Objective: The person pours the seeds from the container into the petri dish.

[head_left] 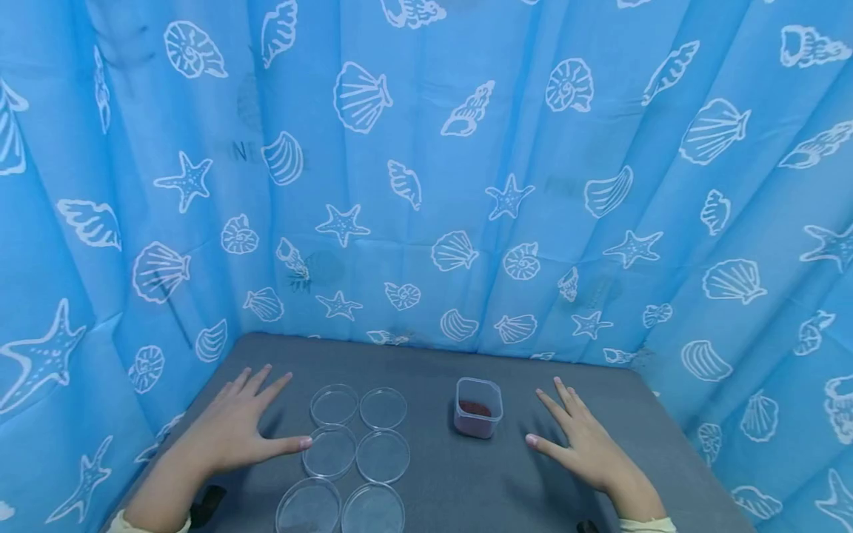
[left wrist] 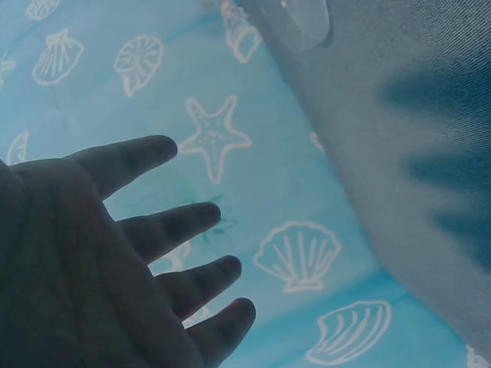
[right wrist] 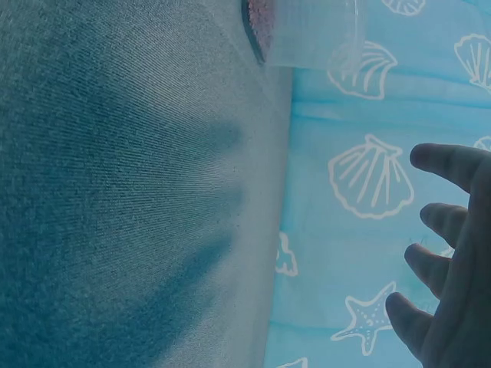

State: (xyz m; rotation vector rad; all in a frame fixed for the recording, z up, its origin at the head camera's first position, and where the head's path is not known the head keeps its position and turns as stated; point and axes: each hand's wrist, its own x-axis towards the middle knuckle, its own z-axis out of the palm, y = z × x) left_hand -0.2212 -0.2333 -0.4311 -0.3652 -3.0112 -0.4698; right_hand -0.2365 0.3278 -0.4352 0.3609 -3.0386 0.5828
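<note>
My left hand (head_left: 233,426) hovers over the left side of the grey table, fingers spread and holding nothing. Its thumb tip overlaps the edge of a clear round dish (head_left: 329,451) in the head view. Several such shallow dishes stand in two columns, among them one at the back (head_left: 383,409) and one at the front (head_left: 373,509). My right hand (head_left: 586,448) is raised over the right side, fingers apart, with nothing in it. Left of its fingertips stands a clear square plastic tub (head_left: 478,403) with dark reddish-brown grains (head_left: 474,409) in the bottom.
The grey table (head_left: 433,488) is bounded behind and at both sides by a blue curtain (head_left: 426,185) printed with white shells and starfish. A small black object (head_left: 208,505) lies by the left wrist. Another dark piece (head_left: 586,526) shows near the right wrist.
</note>
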